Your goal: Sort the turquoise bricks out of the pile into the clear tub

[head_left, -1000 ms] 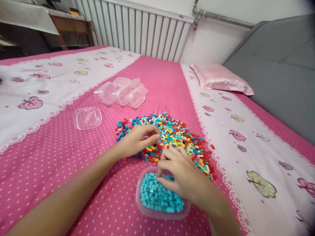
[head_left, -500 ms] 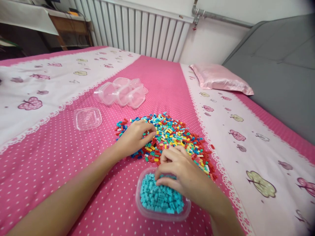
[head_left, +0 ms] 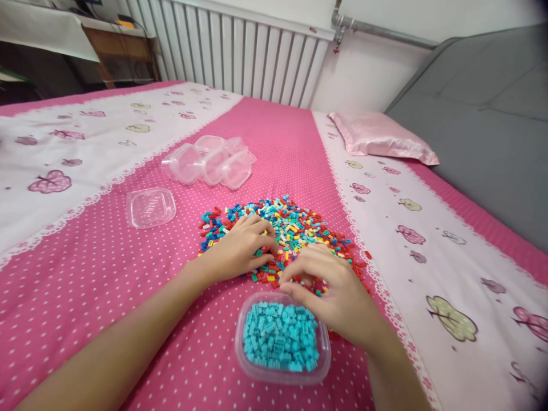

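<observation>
My left hand (head_left: pixel 247 246) rests on the near left part of a heap of small coloured building bricks (head_left: pixel 299 220). Its fingers are bent and slightly spread, with the thumb a little apart; no brick shows in its grasp. Just to the right, my right hand (head_left: pixel 327 277) hovers at the heap's near edge, fingers curved and a gap left between thumb and palm. Nothing can be made out between its fingertips. Below it stands a clear plastic container (head_left: pixel 242 365), filled with turquoise bricks (head_left: pixel 280 337). My right wrist partly covers the heap's right side.
A clear lid (head_left: pixel 151 208) lies on the pink dotted bedspread (head_left: pixel 85 297) at left. Several clear containers (head_left: pixel 209 162) are grouped beyond the heap. A pink pillow (head_left: pixel 381 134) lies by the grey headboard (head_left: pixel 483 108). A white radiator (head_left: pixel 240 51) stands behind the bed.
My right hand has moved off the container's far rim, up and right to the heap's near edge. My left hand has shifted slightly nearer and to the right over the bricks.
</observation>
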Demonstrator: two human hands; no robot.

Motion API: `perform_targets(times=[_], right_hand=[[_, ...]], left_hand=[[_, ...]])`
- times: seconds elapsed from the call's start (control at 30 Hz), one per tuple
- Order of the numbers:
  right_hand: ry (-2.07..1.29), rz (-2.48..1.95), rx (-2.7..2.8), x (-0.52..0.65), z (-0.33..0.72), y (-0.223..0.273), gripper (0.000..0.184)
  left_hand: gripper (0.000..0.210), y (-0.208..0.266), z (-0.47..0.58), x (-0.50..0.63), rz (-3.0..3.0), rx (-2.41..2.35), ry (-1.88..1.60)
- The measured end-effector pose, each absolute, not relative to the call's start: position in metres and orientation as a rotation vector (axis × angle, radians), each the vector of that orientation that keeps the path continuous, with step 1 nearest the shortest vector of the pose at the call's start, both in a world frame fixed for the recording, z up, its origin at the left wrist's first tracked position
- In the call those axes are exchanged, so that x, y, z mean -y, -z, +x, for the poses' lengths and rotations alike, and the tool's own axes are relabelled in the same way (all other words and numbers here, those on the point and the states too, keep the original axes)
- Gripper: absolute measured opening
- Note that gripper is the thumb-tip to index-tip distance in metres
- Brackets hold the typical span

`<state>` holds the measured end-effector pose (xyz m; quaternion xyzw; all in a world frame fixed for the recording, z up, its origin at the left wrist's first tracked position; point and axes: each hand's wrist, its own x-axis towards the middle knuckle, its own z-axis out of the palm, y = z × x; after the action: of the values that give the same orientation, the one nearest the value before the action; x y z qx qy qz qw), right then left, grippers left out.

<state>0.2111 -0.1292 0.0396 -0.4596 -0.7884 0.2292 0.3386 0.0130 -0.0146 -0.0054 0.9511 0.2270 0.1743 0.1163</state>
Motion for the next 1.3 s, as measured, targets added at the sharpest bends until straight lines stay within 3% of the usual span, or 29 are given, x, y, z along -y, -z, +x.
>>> perform_targets(times=[0.2,0.63,1.3], right_hand=[[-0.409,-1.389,1.874,0.118,0.213,-0.026,0.012],[-0.363,-1.434,1.902,0.118,0.208,-0.021,0.014],[-0.397,-1.439,1.796,0.118,0.209,-0.020,0.010]], left_hand=[[0.009,0.006,0.015,0.019,2.918,-0.716,-0.426],[0.009,0.004,0.015,0.017,2.918,-0.704,-0.489],[0.016,-0.016,0.015,0.027,2.154,-0.426,-0.797]])
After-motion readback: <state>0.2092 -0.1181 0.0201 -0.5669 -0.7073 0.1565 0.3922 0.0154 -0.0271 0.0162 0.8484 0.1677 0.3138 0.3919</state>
